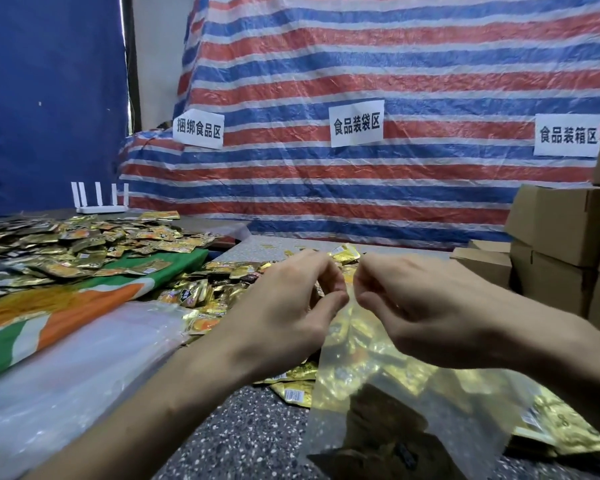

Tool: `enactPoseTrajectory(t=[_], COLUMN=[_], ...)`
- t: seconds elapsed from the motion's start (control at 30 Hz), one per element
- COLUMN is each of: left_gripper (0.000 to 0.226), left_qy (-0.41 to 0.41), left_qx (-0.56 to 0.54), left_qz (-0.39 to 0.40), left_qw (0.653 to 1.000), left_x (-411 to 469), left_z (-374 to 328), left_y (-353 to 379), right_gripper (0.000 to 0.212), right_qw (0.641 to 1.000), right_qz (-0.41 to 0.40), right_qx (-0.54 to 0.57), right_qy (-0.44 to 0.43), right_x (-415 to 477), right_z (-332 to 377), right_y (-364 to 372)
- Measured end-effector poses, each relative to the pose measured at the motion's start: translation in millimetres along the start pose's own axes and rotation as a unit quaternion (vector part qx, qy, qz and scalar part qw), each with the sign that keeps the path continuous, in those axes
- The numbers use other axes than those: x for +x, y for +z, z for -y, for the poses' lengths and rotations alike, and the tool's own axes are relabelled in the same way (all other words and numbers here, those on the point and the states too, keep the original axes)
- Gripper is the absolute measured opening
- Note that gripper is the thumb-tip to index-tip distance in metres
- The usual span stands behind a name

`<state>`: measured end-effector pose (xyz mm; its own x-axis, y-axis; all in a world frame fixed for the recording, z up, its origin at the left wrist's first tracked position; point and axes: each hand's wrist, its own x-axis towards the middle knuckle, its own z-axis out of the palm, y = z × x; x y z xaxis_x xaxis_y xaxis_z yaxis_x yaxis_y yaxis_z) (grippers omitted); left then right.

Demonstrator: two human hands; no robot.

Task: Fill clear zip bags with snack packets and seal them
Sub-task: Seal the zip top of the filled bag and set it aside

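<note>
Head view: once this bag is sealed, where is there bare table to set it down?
Nearest: the bare speckled tabletop at the near edge, between the stack of clear bags and the held zip bag. Also a bare strip at the far side, between the loose packets and the striped tarp. Crowded: the packet heap at left, cardboard boxes at right.

Two hands, left hand and right hand; one clear bag; three paper signs; one router with five antennas; one blue tarp; one striped tarp; at least five boxes; packets too many to count.
</note>
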<state>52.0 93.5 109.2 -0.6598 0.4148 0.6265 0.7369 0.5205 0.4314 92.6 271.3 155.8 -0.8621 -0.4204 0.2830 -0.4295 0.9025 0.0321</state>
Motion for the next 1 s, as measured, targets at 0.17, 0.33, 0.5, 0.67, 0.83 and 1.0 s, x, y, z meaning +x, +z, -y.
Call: enactPoseTrajectory(t=[0.17,0.33,0.5,0.67,0.83,1.0], left_gripper=[0.009,0.012,0.01,0.012,0.014,0.02], left_qy=[0.044,0.056,0.039,0.025,0.023,0.023], left_qx=[0.035,0.022,0.003,-0.014,-0.023,-0.028], left_qz=[0.009,-0.053,-0.078,-0.088,-0.088,-0.08], left_qw=[0.998,0.997,0.996,0.996,0.996,0.996], left_x=[0,-3,-4,-9,-4,0], left_z=[1,-1,0,-1,-4,-5], left_y=[1,10,10,14,16,17], right_gripper=[0.013,0.017,0.012,0.015,0.013,0.011], right_qw=[1.0,0.999,0.998,0.998,0.995,0.994], right_qz=[0.004,-0.025,-0.065,-0.055,-0.061,-0.055], right_qx=[0.03,0.038,0.027,0.03,0.068,0.093], right_qy=[0.005,-0.006,-0.005,0.016,0.031,0.035], right_x=[-2,-1,-4,-14,-25,-34], right_z=[-1,0,3,-4,-16,-27], right_y=[4,4,4,6,3,1])
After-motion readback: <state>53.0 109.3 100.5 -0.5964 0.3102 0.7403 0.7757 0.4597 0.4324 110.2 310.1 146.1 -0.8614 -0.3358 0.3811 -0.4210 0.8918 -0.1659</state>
